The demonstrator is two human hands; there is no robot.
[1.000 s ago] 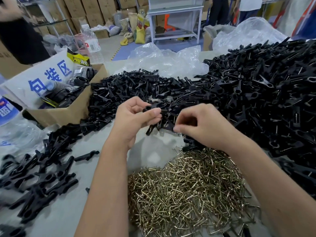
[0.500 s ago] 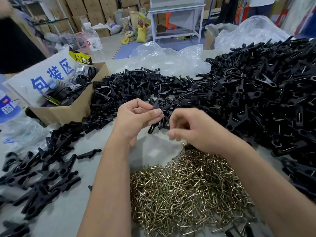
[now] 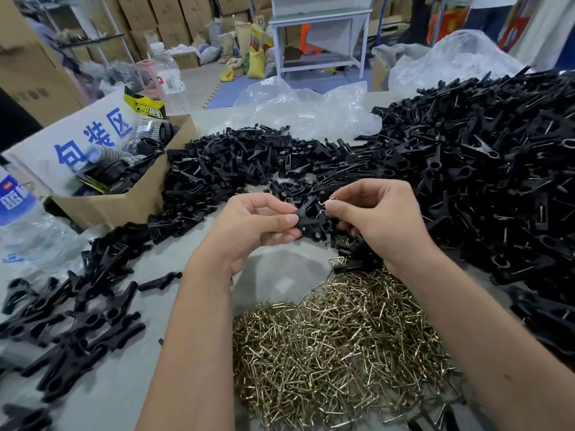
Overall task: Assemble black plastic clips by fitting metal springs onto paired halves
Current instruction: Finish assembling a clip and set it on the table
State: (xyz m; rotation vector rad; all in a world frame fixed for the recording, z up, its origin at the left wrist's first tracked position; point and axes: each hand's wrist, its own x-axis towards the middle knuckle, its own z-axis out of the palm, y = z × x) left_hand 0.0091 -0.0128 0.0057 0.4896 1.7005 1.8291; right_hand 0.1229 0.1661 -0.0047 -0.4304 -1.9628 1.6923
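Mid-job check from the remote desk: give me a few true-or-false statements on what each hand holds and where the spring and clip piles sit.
1. The left hand grips paired black plastic clip halves. True.
2. The right hand is empty. False: it pinches a thin metal wire spring at the halves.
3. The heap of brass-coloured metal springs lies in the brown cardboard box. False: it lies on the grey table.
4. The biggest heap of black clips lies on the right. True.
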